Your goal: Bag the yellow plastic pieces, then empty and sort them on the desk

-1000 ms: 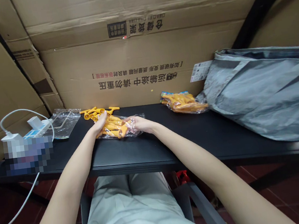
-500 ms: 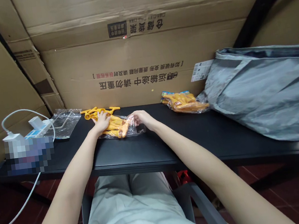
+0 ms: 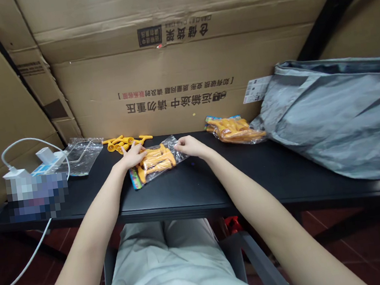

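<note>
A clear plastic bag (image 3: 158, 163) of orange-yellow plastic pieces, shaped like small pipes with flared ends, lies slanted on the black table. A colourful header strip shows at its lower left corner. At the bag's upper left, my left hand (image 3: 132, 156) rests with fingers stretched over it. My right hand (image 3: 190, 146) is closed in a pinch on the bag's right end, where the film is loose. Just behind my left hand lie several loose yellow plastic pieces (image 3: 126, 142), partly hidden by the fingers.
Another filled bag of yellow pieces (image 3: 232, 130) lies at the back right, beside a large grey bag (image 3: 332, 115). To the left are a flat clear plastic wrapper (image 3: 82, 156), a white charger (image 3: 17, 175) with its cable, and a power strip (image 3: 52, 161). Cardboard (image 3: 174, 70) walls the back.
The bag has turned, its left end coming nearer to me and its header strip now showing. My right hand has shifted slightly right with the bag's end; my left hand moved slightly right too.
</note>
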Available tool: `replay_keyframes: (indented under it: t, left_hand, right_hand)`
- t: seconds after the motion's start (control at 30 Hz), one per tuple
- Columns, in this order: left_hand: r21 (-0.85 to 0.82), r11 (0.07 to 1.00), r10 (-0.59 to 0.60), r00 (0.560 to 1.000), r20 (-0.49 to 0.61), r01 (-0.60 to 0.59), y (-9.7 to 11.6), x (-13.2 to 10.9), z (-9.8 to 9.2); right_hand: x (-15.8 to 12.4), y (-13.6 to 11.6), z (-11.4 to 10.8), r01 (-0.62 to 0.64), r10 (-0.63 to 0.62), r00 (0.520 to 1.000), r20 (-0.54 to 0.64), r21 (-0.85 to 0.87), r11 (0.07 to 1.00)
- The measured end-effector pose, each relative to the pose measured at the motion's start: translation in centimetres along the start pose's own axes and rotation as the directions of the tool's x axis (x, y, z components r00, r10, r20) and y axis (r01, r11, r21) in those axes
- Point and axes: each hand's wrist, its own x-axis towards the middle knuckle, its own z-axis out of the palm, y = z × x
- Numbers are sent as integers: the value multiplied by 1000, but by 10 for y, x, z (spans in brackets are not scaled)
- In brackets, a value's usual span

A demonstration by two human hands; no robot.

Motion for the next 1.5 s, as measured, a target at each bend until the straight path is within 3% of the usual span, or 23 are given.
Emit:
replay_keyframes:
  t: [0.13, 0.27, 0.3, 0.37, 0.47, 0.57, 0.67, 0.73, 0.83, 0.93, 1.07, 1.33, 1.5]
  left_hand:
    - [-11, 1000, 13, 1000, 12, -13, 4, -2, 2]
    - [1, 997, 77, 997, 2, -77, 6, -4, 5]
    - [10, 997, 76, 997, 8, -76, 7, -5, 5]
    - [-16, 999, 47, 998, 40, -47, 8, -6, 5]
    - [-115, 993, -23, 992, 124, 38, 10, -7, 5]
    - [-164, 981, -76, 987, 143, 100, 8, -6, 9]
    - [-260, 958, -111, 993, 42, 119, 4, -3, 14]
    - [-350, 925, -152, 988, 8, 145, 2, 0, 17]
    - [-490, 844, -226, 973, 41, 216, 0, 4, 20]
    - [-607, 740, -278, 954, 115, 289, 0, 7, 21]
    - [-686, 666, -267, 952, 147, 293, -3, 9, 20]
    - [-675, 695, -262, 962, 82, 247, -11, 13, 21]
    - [-701, 659, -283, 953, 106, 274, -8, 12, 20]
  right_hand:
    - [-2, 3, -8, -111, 37, 975, -221, -331, 937]
    - [-1, 12, -21, -238, 104, 931, -349, -368, 899]
    - [0, 16, -23, -274, 161, 931, -327, -336, 901]
    - [4, 27, -26, -313, 276, 945, -174, -244, 918]
    - [9, 39, -17, -282, 280, 958, 54, 24, 959]
    - [12, 40, -1, -221, 230, 973, -1, 276, 935]
    - [14, 34, 11, -237, 302, 950, -77, 448, 862]
    - [15, 30, 16, -255, 355, 932, -72, 568, 783]
    - [14, 27, 20, -284, 400, 916, -1, 705, 650]
    - [13, 25, 23, -285, 394, 918, 49, 770, 570]
    - [12, 23, 27, -254, 338, 939, 66, 796, 550]
    - [12, 20, 30, -285, 291, 946, 139, 782, 554]
    - [11, 16, 29, -308, 310, 937, 159, 793, 525]
